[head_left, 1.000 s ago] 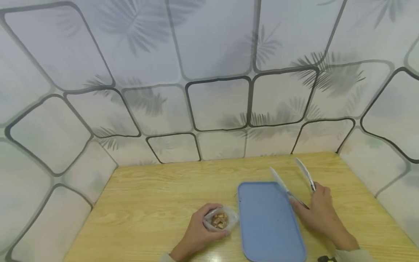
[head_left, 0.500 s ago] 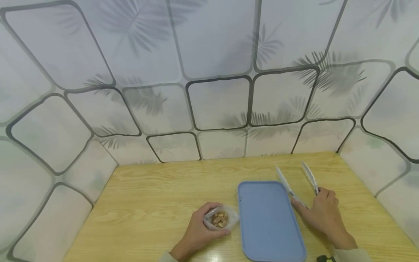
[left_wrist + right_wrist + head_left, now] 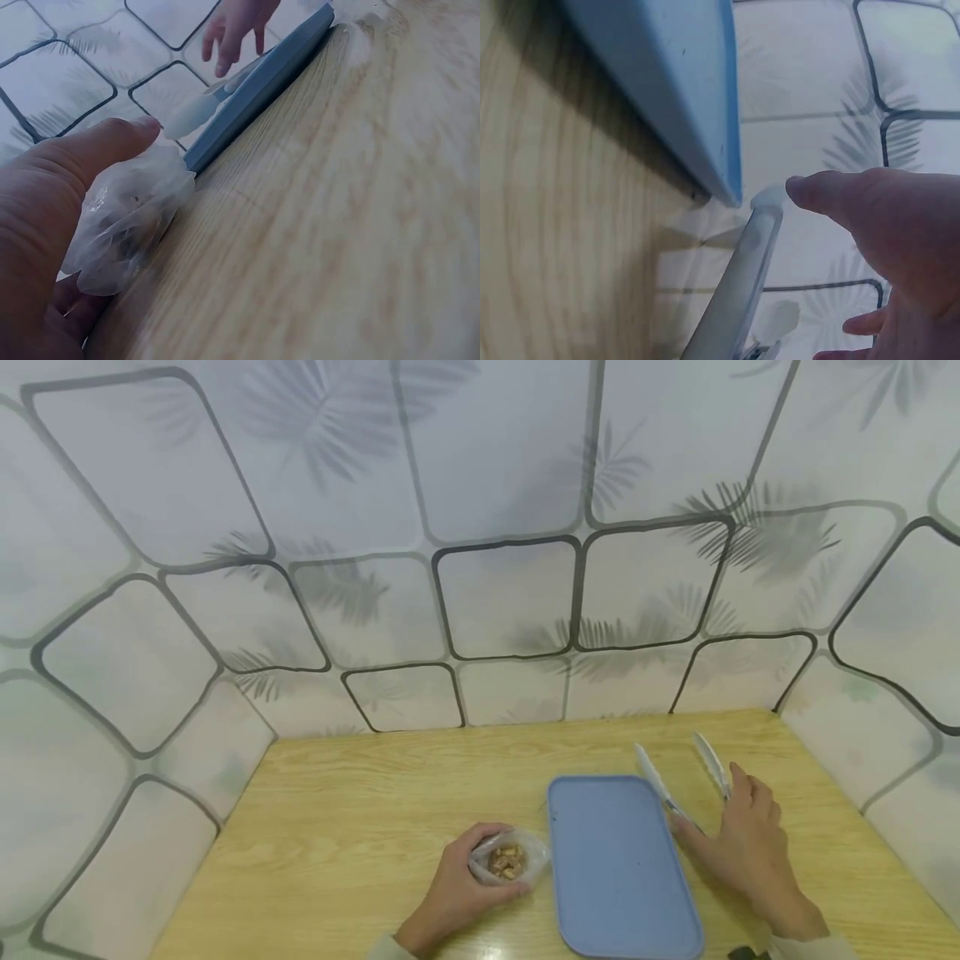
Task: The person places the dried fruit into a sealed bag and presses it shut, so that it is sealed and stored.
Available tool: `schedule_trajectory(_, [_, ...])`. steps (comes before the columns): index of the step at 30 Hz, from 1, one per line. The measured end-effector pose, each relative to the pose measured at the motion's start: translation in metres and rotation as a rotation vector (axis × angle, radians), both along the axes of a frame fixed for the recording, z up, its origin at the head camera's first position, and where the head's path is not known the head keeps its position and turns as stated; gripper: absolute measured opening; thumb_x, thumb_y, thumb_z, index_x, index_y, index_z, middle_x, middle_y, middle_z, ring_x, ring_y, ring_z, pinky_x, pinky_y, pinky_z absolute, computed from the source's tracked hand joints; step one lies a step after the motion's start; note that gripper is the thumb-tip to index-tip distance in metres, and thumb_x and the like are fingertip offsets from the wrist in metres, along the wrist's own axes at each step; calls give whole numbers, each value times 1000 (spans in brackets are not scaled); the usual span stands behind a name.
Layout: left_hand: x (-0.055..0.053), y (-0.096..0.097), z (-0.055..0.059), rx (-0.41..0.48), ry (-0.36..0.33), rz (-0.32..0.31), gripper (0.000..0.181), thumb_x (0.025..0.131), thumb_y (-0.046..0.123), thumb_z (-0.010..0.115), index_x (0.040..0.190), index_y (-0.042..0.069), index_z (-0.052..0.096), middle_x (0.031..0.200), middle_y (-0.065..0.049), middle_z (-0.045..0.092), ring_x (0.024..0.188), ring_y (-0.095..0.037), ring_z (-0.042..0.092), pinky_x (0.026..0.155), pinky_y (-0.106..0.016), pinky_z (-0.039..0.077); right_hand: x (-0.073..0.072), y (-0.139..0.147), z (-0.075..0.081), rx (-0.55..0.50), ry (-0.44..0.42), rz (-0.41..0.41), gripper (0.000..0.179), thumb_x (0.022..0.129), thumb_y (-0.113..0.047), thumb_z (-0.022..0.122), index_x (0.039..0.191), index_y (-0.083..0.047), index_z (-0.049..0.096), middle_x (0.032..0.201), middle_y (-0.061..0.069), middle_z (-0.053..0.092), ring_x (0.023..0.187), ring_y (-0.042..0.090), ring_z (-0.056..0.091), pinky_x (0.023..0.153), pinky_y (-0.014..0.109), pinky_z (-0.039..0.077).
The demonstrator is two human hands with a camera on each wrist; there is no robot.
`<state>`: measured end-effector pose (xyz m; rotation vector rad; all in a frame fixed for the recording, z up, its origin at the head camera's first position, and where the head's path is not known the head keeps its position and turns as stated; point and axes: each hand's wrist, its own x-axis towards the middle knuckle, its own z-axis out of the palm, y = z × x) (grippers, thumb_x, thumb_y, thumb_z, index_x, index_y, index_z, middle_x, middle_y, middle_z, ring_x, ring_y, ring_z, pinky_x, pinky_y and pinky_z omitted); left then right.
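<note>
My left hand (image 3: pixel 457 885) curls round a clear plastic bag (image 3: pixel 534 856), thumb and fingers on opposite sides. The bag's mouth faces up and shows small brown and tan pieces (image 3: pixel 507 862) inside. In the left wrist view the crumpled bag (image 3: pixel 131 214) rests at the tabletop. To the right, a pair of tongs (image 3: pixel 666 793) with pale tips lies spread apart beside the tray. My right hand (image 3: pixel 750 843) is over its handle end with fingers extended. In the right wrist view, a gap shows between the thumb and the tongs' near arm (image 3: pixel 739 281).
A blue rectangular tray (image 3: pixel 622 868) lies between the hands, with the tongs along its right edge. The wood-grain table (image 3: pixel 360 827) meets patterned walls (image 3: pixel 502 602) at the back and sides. A small dark object (image 3: pixel 742 953) shows at the bottom edge, near the right sleeve.
The tongs have shifted slightly right and away from the tray. My right hand has let go of them, its fingers straightening. My left hand still holds the bag in place.
</note>
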<state>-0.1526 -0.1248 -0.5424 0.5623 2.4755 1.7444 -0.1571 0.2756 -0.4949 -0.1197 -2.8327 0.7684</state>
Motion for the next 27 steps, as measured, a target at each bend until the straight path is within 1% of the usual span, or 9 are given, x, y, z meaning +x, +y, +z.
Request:
schedule_trajectory(4, [-1, 0, 0, 22, -18, -2, 66, 79, 26, 100, 137, 30, 69, 132, 6, 75, 120, -13, 67, 106, -28, 50, 5, -15, 8, -25, 76, 34, 105, 94, -34, 85, 161, 17, 23, 151, 53, 32, 129, 74, 38, 82, 88, 43])
schedule_trajectory(8, [-1, 1, 5, 53, -43, -1, 63, 81, 24, 99, 137, 30, 69, 132, 4, 74, 119, -14, 66, 104, -27, 50, 11, -30, 18, -101, 100, 102, 97, 95, -29, 85, 162, 11, 27, 154, 47, 34, 133, 68, 38, 90, 84, 43])
schedule_trajectory(10, [-1, 1, 9, 64, -43, -8, 62, 83, 23, 98, 138, 29, 69, 132, 2, 74, 118, -15, 66, 103, -27, 51, 14, -38, 21, -132, 137, 153, 93, 94, -25, 86, 162, 8, 33, 152, 42, 40, 133, 62, 43, 92, 79, 46])
schedule_trajectory(13, [-1, 2, 18, 80, -39, -24, 60, 84, 21, 96, 138, 26, 69, 133, -1, 74, 117, -16, 66, 101, -27, 52, 18, -50, 24, -129, 204, 252, 83, 92, -20, 89, 158, 4, 44, 143, 30, 54, 123, 45, 59, 90, 60, 56])
schedule_trajectory(15, [0, 3, 26, 87, -37, -28, 58, 85, 22, 95, 137, 25, 70, 133, -1, 74, 117, -16, 67, 101, -28, 52, 21, -59, 25, -126, 239, 314, 75, 90, -17, 90, 153, 0, 52, 132, 21, 63, 105, 28, 66, 78, 41, 58])
schedule_trajectory(17, [1, 5, 35, 99, -39, -29, 55, 86, 22, 94, 136, 26, 71, 133, 0, 75, 118, -17, 67, 101, -30, 52, 22, -66, 27, -130, 259, 375, 65, 90, -15, 90, 147, -5, 59, 127, 13, 69, 93, 13, 66, 67, 29, 55])
schedule_trajectory(20, [1, 8, 47, 108, -14, -30, 52, 86, 22, 93, 133, 27, 73, 132, 2, 76, 118, -17, 69, 100, -31, 53, 24, -77, 30, -167, 294, 473, 51, 91, -11, 88, 138, -13, 67, 121, 4, 74, 80, 0, 58, 58, 21, 47])
schedule_trajectory(21, [2, 9, 50, 110, 3, -33, 51, 86, 22, 93, 133, 27, 73, 132, 2, 77, 116, -17, 69, 99, -31, 54, 24, -81, 32, -183, 306, 516, 48, 91, -10, 88, 136, -15, 69, 121, 1, 75, 81, -2, 58, 58, 21, 47])
schedule_trajectory(27, [3, 12, 68, 130, 130, -70, 49, 87, 18, 91, 132, 23, 73, 130, -3, 79, 113, -14, 72, 95, -31, 58, 22, -104, 46, -302, 368, 785, 39, 94, -4, 83, 130, -16, 72, 114, -4, 75, 86, -2, 61, 60, 20, 50])
